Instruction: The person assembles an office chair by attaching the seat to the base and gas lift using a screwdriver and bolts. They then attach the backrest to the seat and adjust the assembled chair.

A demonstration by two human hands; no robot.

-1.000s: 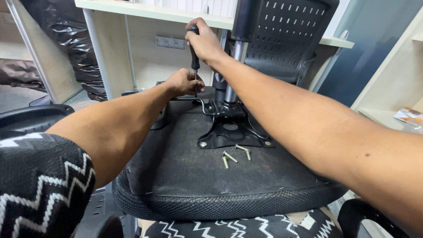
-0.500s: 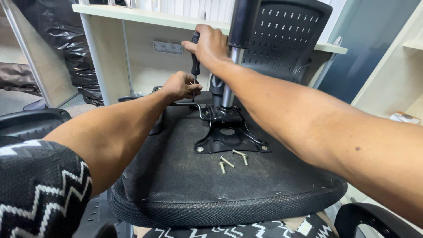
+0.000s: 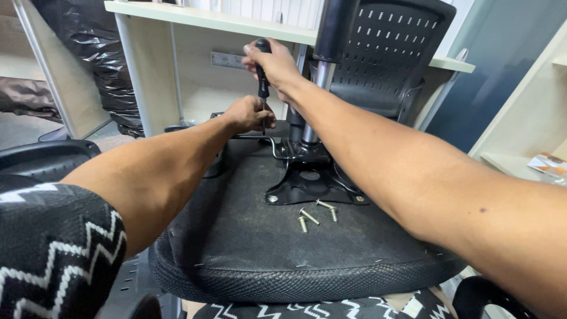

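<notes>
While the right hand wraps the black screwdriver handle from above, its grip closed tight to bear down, the left hand pinches the shaft low, likely to steady the tip. The screwdriver stands upright at the far edge of the upturned seat, beside the black mounting plate; three loose bolts lie just below it.

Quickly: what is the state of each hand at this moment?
Left hand: closed around the lower shaft of the screwdriver, steadying it.
Right hand: closed on the screwdriver's black handle.
</notes>
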